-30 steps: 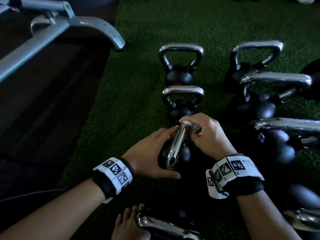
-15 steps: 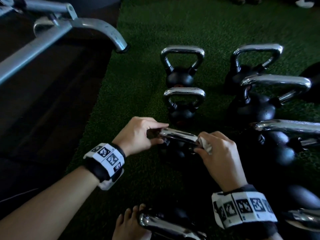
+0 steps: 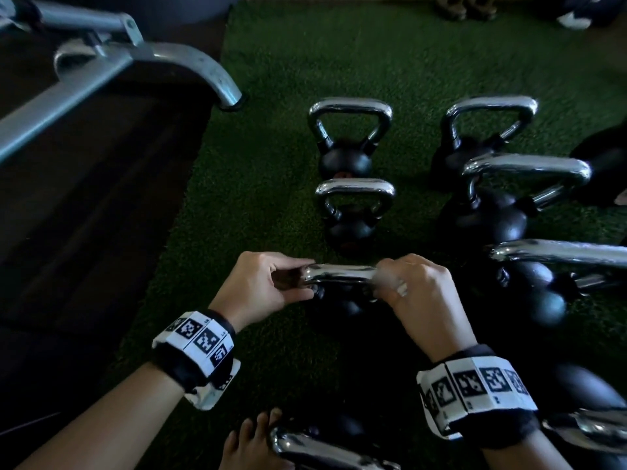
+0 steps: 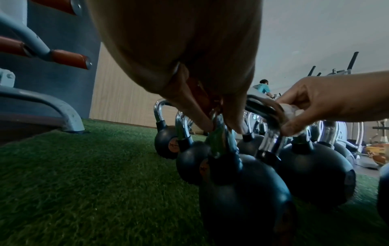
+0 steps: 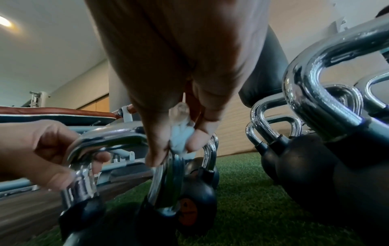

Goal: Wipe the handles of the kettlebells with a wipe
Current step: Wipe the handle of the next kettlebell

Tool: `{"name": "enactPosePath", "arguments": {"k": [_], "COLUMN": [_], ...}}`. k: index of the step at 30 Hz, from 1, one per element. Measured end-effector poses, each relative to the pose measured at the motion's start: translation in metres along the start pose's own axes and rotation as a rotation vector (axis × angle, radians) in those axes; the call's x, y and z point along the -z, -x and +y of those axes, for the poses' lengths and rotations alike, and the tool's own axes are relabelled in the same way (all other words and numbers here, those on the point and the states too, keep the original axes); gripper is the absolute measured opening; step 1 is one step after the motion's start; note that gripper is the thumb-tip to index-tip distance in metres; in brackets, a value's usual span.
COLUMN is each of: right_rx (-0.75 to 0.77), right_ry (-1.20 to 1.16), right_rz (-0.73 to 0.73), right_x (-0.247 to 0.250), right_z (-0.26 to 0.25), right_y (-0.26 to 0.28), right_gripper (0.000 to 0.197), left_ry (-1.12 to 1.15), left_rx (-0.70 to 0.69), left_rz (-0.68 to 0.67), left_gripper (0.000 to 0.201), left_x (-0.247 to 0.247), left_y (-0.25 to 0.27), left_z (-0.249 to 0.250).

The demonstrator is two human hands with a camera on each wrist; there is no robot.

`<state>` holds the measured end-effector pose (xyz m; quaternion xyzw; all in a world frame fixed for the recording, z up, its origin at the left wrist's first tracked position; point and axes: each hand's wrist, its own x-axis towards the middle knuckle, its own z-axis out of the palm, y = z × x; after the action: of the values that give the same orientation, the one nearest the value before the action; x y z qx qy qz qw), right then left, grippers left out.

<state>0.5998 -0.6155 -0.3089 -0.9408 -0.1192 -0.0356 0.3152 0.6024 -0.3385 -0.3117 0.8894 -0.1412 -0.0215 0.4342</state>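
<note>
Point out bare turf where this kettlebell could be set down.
Free: the green turf strip between the grey metal machine foot and the left column of chrome-handled black kettlebells. Crowded: the right side, where larger kettlebells stand packed together.

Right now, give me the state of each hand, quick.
Left hand: closed, gripping the left end of the kettlebell handle.
Right hand: closed, pinching the wipe against the handle's right end.
</note>
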Motion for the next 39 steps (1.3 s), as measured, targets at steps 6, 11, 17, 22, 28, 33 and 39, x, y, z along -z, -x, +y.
{"name": "enactPosePath", "arguments": {"k": [6, 11, 17, 22, 28, 33, 39], "right_rx": [-0.133, -0.178, -0.238, -0.284, -0.193, -0.172, -0.165], "right_ry": [-0.039, -0.11, -0.064, -0.15, -0.116, 0.017, 0.029], "right_rz": [-0.11, -0.094, -0.111, -0.091, 0.102, 0.208, 0.253], "right_x": [0.037, 0.072, 0.073, 0.058, 0.044, 0.035, 0.021], "right_z": [-0.005, -0.014, -0.023, -0.023, -0.024, -0.021, -0.02], "right_y": [-0.019, -0.064, -0.124, -0.143, -0.151, -0.152, -0.166], "right_gripper": [0.053, 0.049, 0.039, 0.034, 0.038, 0.024, 0.018], "left_ry": [-0.191, -0.092, -0.037, 0.035, 0.141, 0.237, 0.23], "left_rx": [0.314, 0.431, 0.511, 0.537, 0.477, 0.474, 0.399], "left_rz": [-0.465, -0.338, -0.323, -0.292, -0.255, -0.21, -0.219], "left_gripper": [0.066, 0.056, 0.07, 0.091, 0.073, 0.034, 0.041], "left_x": [0.035, 0.03, 0.005, -0.022, -0.045, -0.056, -0.062], "left_y": [-0.03, -0.072, -0.118, -0.137, -0.158, -0.172, -0.168], "left_z": [-0.008, -0.028, -0.049, -0.066, -0.078, -0.076, -0.089]}}
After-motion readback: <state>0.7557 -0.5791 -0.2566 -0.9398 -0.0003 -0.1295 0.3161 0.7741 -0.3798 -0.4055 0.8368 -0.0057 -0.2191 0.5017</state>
